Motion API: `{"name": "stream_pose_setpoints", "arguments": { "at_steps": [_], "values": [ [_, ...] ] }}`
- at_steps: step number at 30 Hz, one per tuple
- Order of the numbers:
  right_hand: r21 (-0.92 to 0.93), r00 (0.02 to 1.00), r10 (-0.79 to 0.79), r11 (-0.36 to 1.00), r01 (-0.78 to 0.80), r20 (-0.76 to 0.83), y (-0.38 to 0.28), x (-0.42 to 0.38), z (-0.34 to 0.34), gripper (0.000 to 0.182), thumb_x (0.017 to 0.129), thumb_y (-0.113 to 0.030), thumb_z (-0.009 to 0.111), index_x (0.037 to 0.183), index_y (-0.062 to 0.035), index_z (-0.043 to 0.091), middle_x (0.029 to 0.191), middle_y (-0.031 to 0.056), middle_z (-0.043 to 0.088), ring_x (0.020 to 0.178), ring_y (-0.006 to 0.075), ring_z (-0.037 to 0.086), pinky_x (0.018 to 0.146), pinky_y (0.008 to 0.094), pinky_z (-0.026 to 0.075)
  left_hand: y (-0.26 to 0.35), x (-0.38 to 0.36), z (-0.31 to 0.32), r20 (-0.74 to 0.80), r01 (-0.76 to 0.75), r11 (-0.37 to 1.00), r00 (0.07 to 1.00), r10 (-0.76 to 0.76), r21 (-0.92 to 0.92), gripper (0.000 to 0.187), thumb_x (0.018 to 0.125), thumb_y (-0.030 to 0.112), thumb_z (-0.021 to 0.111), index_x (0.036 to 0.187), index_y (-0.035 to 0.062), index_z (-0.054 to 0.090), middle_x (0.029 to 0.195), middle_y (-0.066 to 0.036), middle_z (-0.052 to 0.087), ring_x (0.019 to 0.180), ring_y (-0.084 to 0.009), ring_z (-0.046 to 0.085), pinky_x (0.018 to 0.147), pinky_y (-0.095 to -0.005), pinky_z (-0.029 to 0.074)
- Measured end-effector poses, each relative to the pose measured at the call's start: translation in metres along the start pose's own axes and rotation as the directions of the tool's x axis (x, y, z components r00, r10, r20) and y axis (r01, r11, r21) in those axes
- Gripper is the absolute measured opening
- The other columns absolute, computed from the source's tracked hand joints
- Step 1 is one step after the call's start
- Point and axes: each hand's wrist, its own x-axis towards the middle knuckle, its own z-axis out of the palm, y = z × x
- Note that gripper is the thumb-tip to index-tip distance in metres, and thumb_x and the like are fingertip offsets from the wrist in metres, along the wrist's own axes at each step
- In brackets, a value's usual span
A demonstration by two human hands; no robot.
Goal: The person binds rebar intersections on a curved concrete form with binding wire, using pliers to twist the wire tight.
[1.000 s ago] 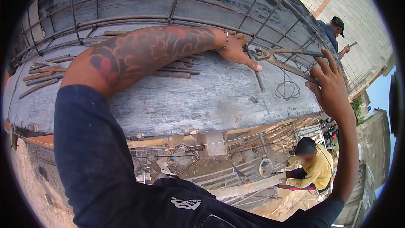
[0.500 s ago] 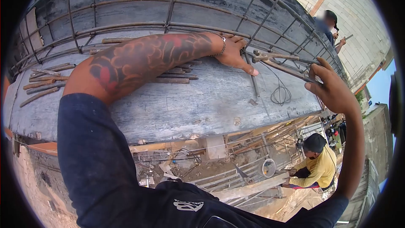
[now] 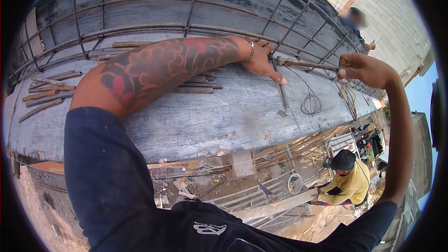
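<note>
My left hand [image 3: 258, 60] lies at the steel rebar cage [image 3: 189, 14], its fingers curled over a bar and its thumb pressed along a short steel bar [image 3: 283, 95] that juts towards me. To its right, my right hand [image 3: 366, 70] is closed round the handles of a pair of pincers [image 3: 308, 64]. The handles are squeezed together, and the jaws meet the cage bar beside my left fingers. Whether the jaws bite on tie wire is too small to tell. A loose coil of thin wire [image 3: 311, 105] lies just below the pincers.
Cut rebar pieces [image 3: 49, 94] lie on the board [image 3: 200, 123] at left, and more [image 3: 196, 89] under my left forearm. A bundle of wire [image 3: 347, 98] hangs at right. Below the board edge, a person in yellow [image 3: 352, 182] crouches near a bucket [image 3: 295, 183]. Another person [image 3: 357, 23] stands beyond the cage.
My right hand has risen and closed, bringing the spread pincer handles together. The left hand stays on the cage. The wire bundle at right has come into view.
</note>
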Motion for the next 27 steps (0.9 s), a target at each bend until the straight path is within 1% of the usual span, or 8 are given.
{"name": "stream_pose_setpoints", "arguments": {
  "at_steps": [12,14,18,20,21,24,25,27],
  "values": [
    [-0.023,0.999,-0.051,0.998,0.051,0.007,-0.003,0.021,-0.026,0.036,0.091,-0.038,0.061,0.080,-0.0043,0.056,0.075,0.0039,0.066,0.074,0.0108,0.058,0.067,0.0283,0.041,0.000,0.002,0.001,-0.018,0.011,1.000,1.000,-0.010,0.008,0.126,0.061,0.087,0.050,0.147,0.0015,0.018,0.155,-0.019,0.010,0.143,-0.0342,0.009,0.114,-0.0491,0.016],
    [-0.214,0.998,-0.050,0.976,0.043,-0.028,0.001,0.025,-0.026,0.036,0.090,-0.037,0.062,0.077,-0.0042,0.053,0.075,0.0065,0.067,0.074,0.0115,0.060,0.067,0.0294,0.042,-0.002,0.002,0.002,-0.021,0.004,1.000,1.000,-0.003,0.016,0.126,0.061,0.089,0.046,0.147,0.0015,0.017,0.154,-0.019,0.012,0.143,-0.0356,0.010,0.114,-0.0506,0.015],
    [-0.246,0.963,-0.202,0.957,0.156,-0.176,0.004,0.022,-0.010,0.045,0.091,-0.046,0.057,0.083,-0.0015,0.059,0.073,0.0085,0.066,0.070,0.0162,0.062,0.068,0.0331,0.045,0.000,0.000,0.000,-0.015,0.003,0.999,1.000,-0.002,0.043,0.125,0.063,0.090,0.041,0.147,0.0005,0.017,0.154,-0.020,0.014,0.142,-0.0363,0.012,0.114,-0.0501,0.015],
    [-0.291,0.971,0.037,0.951,-0.107,-0.236,-0.005,0.019,0.005,0.055,0.091,-0.053,0.052,0.078,0.0003,0.057,0.061,0.0068,0.053,0.064,0.0207,0.054,0.069,0.0368,0.043,-0.001,0.001,0.001,-0.010,-0.003,1.000,1.000,0.004,0.025,0.126,0.062,0.088,0.046,0.147,0.0002,0.018,0.154,-0.020,0.013,0.143,-0.0354,0.011,0.114,-0.0495,0.015],
    [-0.272,0.970,0.050,0.955,-0.116,-0.239,-0.009,0.019,0.007,0.055,0.091,-0.053,0.052,0.078,0.0003,0.057,0.061,0.0068,0.053,0.064,0.0207,0.054,0.069,0.0368,0.043,-0.002,0.002,0.000,-0.025,-0.005,1.000,1.000,0.004,0.000,0.126,0.061,0.087,0.050,0.147,-0.0001,0.019,0.154,-0.019,0.011,0.143,-0.0346,0.010,0.115,-0.0488,0.015],
    [-0.592,0.934,-0.064,0.788,-0.168,-0.351,-0.013,0.020,0.010,0.067,0.088,-0.062,0.048,0.069,0.0013,0.058,0.055,0.0128,0.047,0.061,0.0269,0.053,0.069,0.0421,0.042,-0.001,0.001,-0.001,-0.024,-0.012,1.000,1.000,0.012,0.022,0.127,0.061,0.087,0.050,0.146,-0.0022,0.019,0.153,-0.022,0.014,0.142,-0.0358,0.013,0.114,-0.0473,0.017],
    [-0.573,0.931,-0.049,0.800,-0.180,-0.361,-0.014,0.018,0.013,0.067,0.088,-0.062,0.048,0.069,0.0013,0.058,0.055,0.0128,0.047,0.061,0.0269,0.053,0.069,0.0421,0.042,-0.001,0.002,-0.002,-0.012,-0.023,0.999,1.000,0.023,0.041,0.127,0.061,0.087,0.050,0.146,-0.0022,0.019,0.153,-0.022,0.014,0.142,-0.0358,0.013,0.114,-0.0473,0.017],
    [-0.809,0.809,-0.339,0.527,-0.260,-0.481,-0.021,0.015,0.018,0.064,0.089,-0.059,0.050,0.058,-0.0043,0.059,0.049,0.0087,0.049,0.051,0.0212,0.055,0.057,0.0387,0.046,-0.001,0.002,-0.003,-0.014,-0.021,1.000,1.000,0.021,-0.012,0.128,0.061,0.087,0.048,0.145,-0.0054,0.020,0.151,-0.026,0.017,0.141,-0.0374,0.017,0.114,-0.0457,0.021]
  ]
}}
